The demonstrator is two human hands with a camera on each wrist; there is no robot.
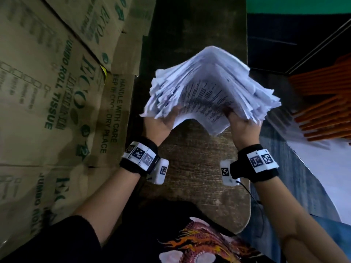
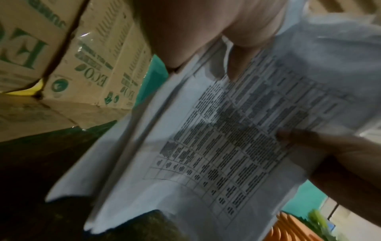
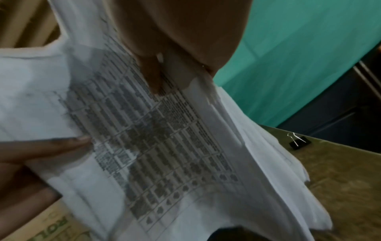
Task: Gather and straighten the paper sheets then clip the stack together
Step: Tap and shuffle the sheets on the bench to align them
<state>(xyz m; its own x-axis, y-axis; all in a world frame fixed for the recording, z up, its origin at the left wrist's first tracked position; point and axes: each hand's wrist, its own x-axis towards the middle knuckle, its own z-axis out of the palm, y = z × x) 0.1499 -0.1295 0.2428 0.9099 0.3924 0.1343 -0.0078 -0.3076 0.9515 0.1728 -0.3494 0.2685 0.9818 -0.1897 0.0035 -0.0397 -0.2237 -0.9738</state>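
the paper stack [image 1: 209, 86] was up off the dark wooden worktop [image 1: 197, 168], bowed between left hand [image 1: 161, 123] and right hand [image 1: 242, 127], fingers gripping each side. binder clip [image 3: 299, 142] lay on the worktop. cardboard boxes [image 1: 47, 92] left, green wall [image 3: 288, 57] beyond.

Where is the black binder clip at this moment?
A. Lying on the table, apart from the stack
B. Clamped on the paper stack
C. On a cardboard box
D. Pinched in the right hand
A: the binder clip lies on the table, clear of the paper stack held in both hands.
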